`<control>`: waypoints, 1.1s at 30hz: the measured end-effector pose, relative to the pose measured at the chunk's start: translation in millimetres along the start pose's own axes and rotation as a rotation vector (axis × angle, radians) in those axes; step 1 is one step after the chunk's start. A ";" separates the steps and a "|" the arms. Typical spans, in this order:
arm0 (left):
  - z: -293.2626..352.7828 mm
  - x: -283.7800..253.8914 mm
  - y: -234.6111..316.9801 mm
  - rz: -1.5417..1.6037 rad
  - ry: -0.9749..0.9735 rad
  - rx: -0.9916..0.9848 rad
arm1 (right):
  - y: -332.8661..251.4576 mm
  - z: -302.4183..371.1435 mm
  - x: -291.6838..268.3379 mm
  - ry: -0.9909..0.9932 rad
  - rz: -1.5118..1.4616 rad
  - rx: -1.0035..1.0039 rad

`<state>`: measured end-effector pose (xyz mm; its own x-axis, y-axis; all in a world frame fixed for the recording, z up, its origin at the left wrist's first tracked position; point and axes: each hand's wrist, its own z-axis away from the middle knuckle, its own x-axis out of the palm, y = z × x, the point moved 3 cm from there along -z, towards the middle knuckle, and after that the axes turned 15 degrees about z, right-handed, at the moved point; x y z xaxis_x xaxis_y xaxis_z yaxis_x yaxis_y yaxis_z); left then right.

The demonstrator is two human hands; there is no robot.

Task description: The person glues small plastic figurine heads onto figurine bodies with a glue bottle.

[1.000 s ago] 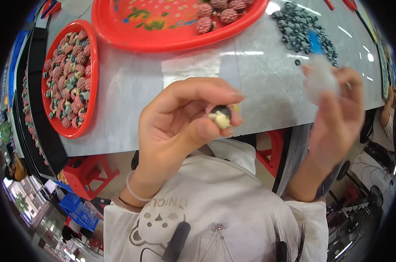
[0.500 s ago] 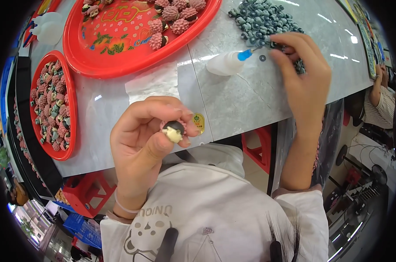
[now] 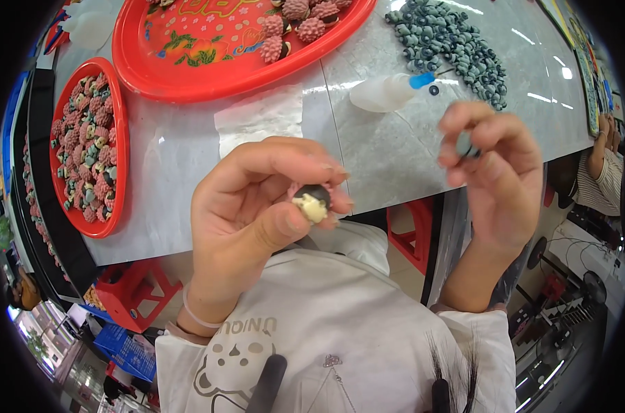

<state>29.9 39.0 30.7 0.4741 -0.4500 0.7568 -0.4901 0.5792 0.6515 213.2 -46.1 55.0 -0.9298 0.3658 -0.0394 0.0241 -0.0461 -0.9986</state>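
Just above the table's near edge, my left hand (image 3: 247, 206) pinches a small figurine (image 3: 314, 204) between thumb and fingers. It has a cream front, a dark band and a pink bumpy back partly hidden by my fingers. Off to the right, my raised right hand (image 3: 508, 172) grips a small grey-green piece (image 3: 465, 144) in its fingertips. Beyond that hand spreads a heap of similar grey-green pieces (image 3: 444, 43). A white squeeze bottle (image 3: 380, 95) with a blue needle tip lies on its side between the hands, farther back. One small dark piece (image 3: 433, 90) sits beside its tip.
A large red tray (image 3: 188, 91) at the back holds several pink bumpy figurines (image 3: 311, 29). To the left, a smaller red tray (image 3: 123, 151) is full of pink and grey-green figurines. A whitish sheet (image 3: 257, 118) lies on the table. Red stools (image 3: 137, 292) stand below the edge.
My right hand has drawn back from the heap toward me, bringing a grey-green piece. My left hand still holds the figurine. The whole view has shifted slightly.
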 end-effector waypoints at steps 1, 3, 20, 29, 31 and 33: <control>0.2 1.6 -1.1 -0.037 0.012 -0.039 | 4.7 4.0 4.8 -0.058 -0.068 0.081; 0.0 3.5 -3.0 -0.021 0.021 -0.054 | 11.6 8.9 14.0 -0.100 -0.120 0.163; 6.2 4.4 -8.7 0.031 0.072 -0.108 | -7.1 9.3 40.7 -0.086 0.146 -0.175; 8.7 1.9 -5.7 -0.006 0.113 -0.074 | -15.9 11.5 53.6 -0.079 0.427 -0.546; 8.2 1.6 -5.7 -0.020 0.151 -0.098 | -15.5 10.3 53.7 -0.072 0.432 -0.535; 8.3 -1.0 -7.3 -0.018 0.140 -0.087 | -16.1 10.0 54.5 -0.043 0.553 -0.671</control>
<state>27.0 29.6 25.6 0.5827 -0.3655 0.7258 -0.4184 0.6308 0.6535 158.4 -34.7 69.3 -0.7333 0.4169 -0.5370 0.6753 0.3555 -0.6462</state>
